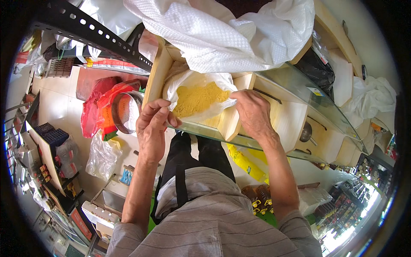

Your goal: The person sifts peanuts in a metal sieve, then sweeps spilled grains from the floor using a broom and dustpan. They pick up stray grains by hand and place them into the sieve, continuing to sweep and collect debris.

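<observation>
A white plastic bag (221, 78) sits with its mouth spread wide in a compartment of a wooden bin (154, 74). Yellow powder (202, 98) fills its bottom. My left hand (154, 120) pinches the near left part of the bag's rim between thumb and fingers. At the right side of the mouth, my right hand (253, 110) grips the rim with its fingertips, above a wooden divider (237, 119). A large white woven sack (224, 38) bulges over the far side of the bin, hiding its back edge.
Glass panels (308, 86) edge the bins, and a metal scoop (306, 131) lies in one at right. A black perforated metal bar (93, 27) slants across upper left. A round metal sieve (123, 112) and red bags (93, 106) are left of my left hand. Bottles (260, 196) stand low at right.
</observation>
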Tool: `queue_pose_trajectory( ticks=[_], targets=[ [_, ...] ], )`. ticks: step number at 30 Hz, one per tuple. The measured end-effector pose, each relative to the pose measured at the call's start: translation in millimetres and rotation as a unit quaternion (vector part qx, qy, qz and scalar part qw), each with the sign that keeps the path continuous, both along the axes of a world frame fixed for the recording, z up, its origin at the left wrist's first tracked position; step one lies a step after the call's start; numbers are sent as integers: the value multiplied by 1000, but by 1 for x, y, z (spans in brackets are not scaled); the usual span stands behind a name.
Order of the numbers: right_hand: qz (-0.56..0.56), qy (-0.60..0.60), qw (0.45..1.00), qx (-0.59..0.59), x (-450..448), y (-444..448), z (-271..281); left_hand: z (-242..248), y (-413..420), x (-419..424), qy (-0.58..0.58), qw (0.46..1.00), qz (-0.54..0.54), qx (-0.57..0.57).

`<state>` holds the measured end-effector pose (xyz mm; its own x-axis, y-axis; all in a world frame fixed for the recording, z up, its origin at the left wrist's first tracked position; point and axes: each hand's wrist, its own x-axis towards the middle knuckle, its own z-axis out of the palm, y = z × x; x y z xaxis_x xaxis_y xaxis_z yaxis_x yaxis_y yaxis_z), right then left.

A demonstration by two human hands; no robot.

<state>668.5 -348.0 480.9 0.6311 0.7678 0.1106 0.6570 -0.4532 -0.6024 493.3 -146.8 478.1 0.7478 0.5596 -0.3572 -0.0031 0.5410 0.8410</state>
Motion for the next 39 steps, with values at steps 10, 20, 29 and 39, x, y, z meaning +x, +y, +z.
queue_pose_trajectory(
  ticks=[10, 20, 29, 39],
  targets=[
    [-218, 209, 953, 6, 0, -3, -12, -8, -3, 0, -22, 1000, 2, 9],
    [-174, 84, 937, -292, 5, 23, -23, -12, 1, -10, 2, 1000, -1, -4],
    [-300, 522, 733, 318, 10, 22, -36, -16, 8, -23, 31, 999, -6, -6],
    [-200, 9, 961, -190, 10, 12, -10, -18, 8, -22, 26, 999, -12, -26]
  ],
)
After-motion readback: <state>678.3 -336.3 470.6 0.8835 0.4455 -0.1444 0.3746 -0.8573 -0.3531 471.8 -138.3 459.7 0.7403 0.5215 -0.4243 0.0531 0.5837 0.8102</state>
